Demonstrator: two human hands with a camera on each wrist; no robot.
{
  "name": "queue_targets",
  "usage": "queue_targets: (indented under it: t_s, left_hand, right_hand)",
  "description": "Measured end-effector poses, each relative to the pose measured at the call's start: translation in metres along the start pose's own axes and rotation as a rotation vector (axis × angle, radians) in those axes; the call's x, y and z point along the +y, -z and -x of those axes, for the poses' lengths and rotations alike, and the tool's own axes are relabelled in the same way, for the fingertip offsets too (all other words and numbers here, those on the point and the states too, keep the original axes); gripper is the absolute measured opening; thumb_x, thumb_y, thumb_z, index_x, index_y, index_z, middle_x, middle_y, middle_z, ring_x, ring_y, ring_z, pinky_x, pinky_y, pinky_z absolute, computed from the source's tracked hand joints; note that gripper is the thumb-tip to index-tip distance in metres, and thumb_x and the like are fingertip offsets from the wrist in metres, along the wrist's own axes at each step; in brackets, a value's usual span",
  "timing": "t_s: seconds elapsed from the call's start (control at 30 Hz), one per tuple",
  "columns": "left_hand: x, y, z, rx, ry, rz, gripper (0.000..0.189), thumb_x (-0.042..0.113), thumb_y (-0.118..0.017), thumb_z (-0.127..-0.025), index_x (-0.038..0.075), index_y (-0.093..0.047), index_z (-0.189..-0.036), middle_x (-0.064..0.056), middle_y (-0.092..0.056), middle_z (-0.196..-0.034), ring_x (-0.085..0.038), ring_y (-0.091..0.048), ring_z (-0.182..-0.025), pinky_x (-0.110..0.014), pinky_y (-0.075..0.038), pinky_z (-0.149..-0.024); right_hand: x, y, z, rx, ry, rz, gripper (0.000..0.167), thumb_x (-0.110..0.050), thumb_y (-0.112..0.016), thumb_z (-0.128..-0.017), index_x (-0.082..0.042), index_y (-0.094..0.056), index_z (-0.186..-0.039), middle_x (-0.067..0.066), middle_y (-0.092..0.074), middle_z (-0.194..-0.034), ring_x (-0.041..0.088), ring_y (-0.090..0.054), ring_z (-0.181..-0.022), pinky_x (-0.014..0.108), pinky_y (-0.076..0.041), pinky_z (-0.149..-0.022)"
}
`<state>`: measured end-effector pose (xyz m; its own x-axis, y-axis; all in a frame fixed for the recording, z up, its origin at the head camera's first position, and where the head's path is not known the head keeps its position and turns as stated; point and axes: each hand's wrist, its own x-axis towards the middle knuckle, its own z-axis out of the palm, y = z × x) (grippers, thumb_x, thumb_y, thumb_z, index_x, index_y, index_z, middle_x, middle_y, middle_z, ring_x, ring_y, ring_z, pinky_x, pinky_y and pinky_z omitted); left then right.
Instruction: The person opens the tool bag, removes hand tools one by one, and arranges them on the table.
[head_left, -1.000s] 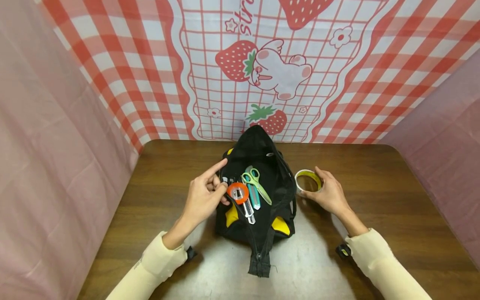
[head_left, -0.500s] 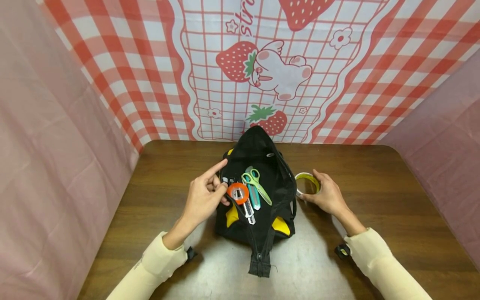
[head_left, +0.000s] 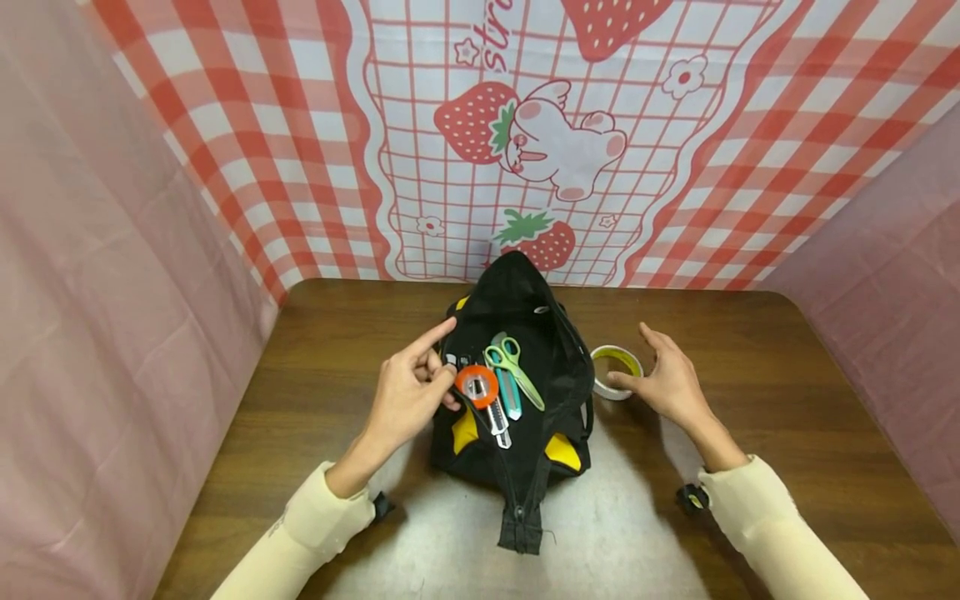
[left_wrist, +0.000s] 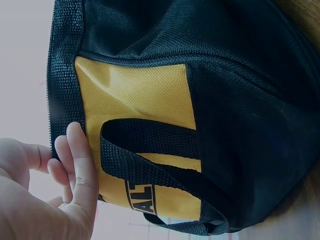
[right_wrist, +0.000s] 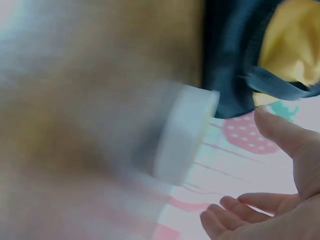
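Note:
A black and yellow tool bag stands unzipped on the table. My left hand pinches its left zipper edge between thumb and fingers, index finger extended; the left wrist view shows the zipper band in that grip. Inside lie green scissors, a teal box cutter, a second cutter with a bare-looking silver blade and an orange roll of tape. Right of the bag a white and yellow tape roll lies on the table. Beside it, my right hand has its thumb and fingers spread, holding nothing.
The wooden table runs to a strawberry-print cloth behind the bag. Pink curtains hang at both sides. A webbing handle loops off the bag's side, and its zipper end extends toward the front.
My right hand has let go of the white and yellow tape roll, opened its fingers and drawn back slightly to the right. The left hand has stayed on the bag edge.

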<state>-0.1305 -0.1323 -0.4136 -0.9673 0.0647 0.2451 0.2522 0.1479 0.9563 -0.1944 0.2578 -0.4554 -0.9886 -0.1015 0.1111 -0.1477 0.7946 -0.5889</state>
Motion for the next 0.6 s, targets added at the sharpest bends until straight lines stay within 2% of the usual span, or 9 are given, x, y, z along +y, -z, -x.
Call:
queue_targets:
  t_s: [0.1, 0.23, 0.27, 0.37, 0.47, 0.5, 0.6]
  left_hand:
    - [0.0, 0.0, 0.0, -0.001, -0.003, 0.0, 0.066, -0.009, -0.068, -0.095, 0.006, -0.061, -0.159, -0.009, -0.061, -0.071, -0.019, -0.073, -0.055, -0.05, -0.07, -0.055]
    - [0.0, -0.001, 0.0, 0.0, -0.006, -0.001, 0.066, -0.008, -0.068, -0.095, 0.007, -0.061, -0.159, -0.009, -0.061, -0.071, -0.018, -0.073, -0.055, -0.054, -0.069, -0.056]
    - [0.0, -0.001, 0.0, -0.001, -0.006, -0.002, 0.066, -0.009, -0.068, -0.095, 0.007, -0.061, -0.159, -0.009, -0.061, -0.071, -0.019, -0.073, -0.055, -0.056, -0.069, -0.056]
    - [0.0, -0.001, 0.0, -0.001, -0.003, -0.006, 0.066, -0.008, -0.068, -0.096, 0.008, -0.062, -0.159, -0.009, -0.061, -0.071, -0.019, -0.073, -0.055, -0.056, -0.069, -0.057]
    - [0.0, -0.001, 0.001, 0.0, -0.002, -0.008, 0.065, -0.008, -0.068, -0.096, 0.008, -0.062, -0.159, -0.009, -0.06, -0.071, -0.018, -0.073, -0.055, -0.053, -0.069, -0.056]
    - [0.0, -0.001, 0.001, 0.002, -0.001, -0.007, 0.065, -0.008, -0.068, -0.096, 0.008, -0.062, -0.159, -0.009, -0.06, -0.071, -0.018, -0.073, -0.055, -0.052, -0.07, -0.056]
    - [0.0, -0.001, 0.001, 0.007, -0.004, -0.007, 0.065, -0.009, -0.067, -0.095, 0.007, -0.062, -0.159, -0.009, -0.06, -0.071, -0.018, -0.073, -0.054, -0.047, -0.07, -0.054]
  right_hand:
    - [-0.01, 0.01, -0.001, 0.098, 0.038, -0.036, 0.098, -0.021, -0.095, -0.088, 0.01, -0.041, -0.165, 0.04, -0.049, -0.158, 0.059, -0.061, -0.126, 0.073, -0.055, -0.104]
    - [-0.025, 0.021, -0.001, 0.22, 0.086, -0.112, 0.087, -0.014, -0.093, -0.09, 0.006, -0.05, -0.163, 0.03, -0.059, -0.155, 0.054, -0.062, -0.131, 0.068, -0.055, -0.11]
    - [-0.029, 0.022, -0.001, 0.245, 0.096, -0.133, 0.084, -0.012, -0.092, -0.09, 0.004, -0.051, -0.162, 0.028, -0.061, -0.154, 0.052, -0.062, -0.133, 0.064, -0.055, -0.112]
    - [-0.041, 0.027, -0.001, 0.306, 0.13, -0.196, 0.08, -0.009, -0.092, -0.09, -0.001, -0.056, -0.161, 0.023, -0.065, -0.152, 0.045, -0.063, -0.136, 0.034, -0.055, -0.118]
    - [-0.053, 0.029, -0.002, 0.345, 0.164, -0.264, 0.079, -0.004, -0.092, -0.089, -0.004, -0.058, -0.16, 0.02, -0.067, -0.151, 0.035, -0.064, -0.136, 0.011, -0.048, -0.112]
    - [-0.057, 0.03, -0.002, 0.354, 0.178, -0.291, 0.079, -0.002, -0.092, -0.088, -0.005, -0.059, -0.16, 0.02, -0.068, -0.15, 0.028, -0.065, -0.135, 0.007, -0.047, -0.11]
    - [-0.07, 0.029, -0.002, 0.367, 0.225, -0.368, 0.076, 0.003, -0.091, -0.087, -0.007, -0.063, -0.157, 0.019, -0.069, -0.148, 0.008, -0.066, -0.129, 0.011, -0.05, -0.111]
